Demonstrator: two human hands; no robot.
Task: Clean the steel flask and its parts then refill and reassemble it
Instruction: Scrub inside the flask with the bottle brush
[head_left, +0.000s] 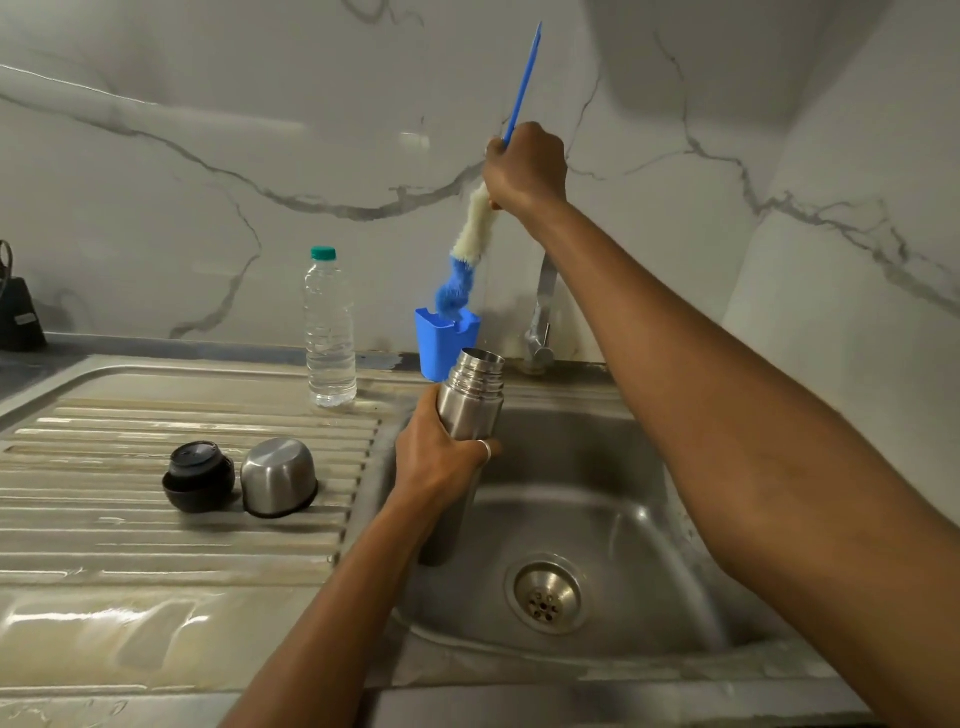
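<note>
My left hand (441, 462) grips the open steel flask (470, 400) around its body, holding it tilted over the sink basin (597, 467). My right hand (527, 169) holds a blue-handled bottle brush (465, 260) raised above the flask; its white and blue bristle head hangs just over a blue plastic holder (441, 345). The brush is outside the flask. On the ribbed drainboard (156, 519) lie the black inner stopper (197, 475) and the steel cup lid (279, 475), upside down, side by side.
A clear plastic water bottle (329, 327) with a green cap stands at the back of the drainboard. The tap (540, 322) rises behind the basin. The drain (546, 592) sits at the basin's bottom. A dark object (15, 312) stands far left.
</note>
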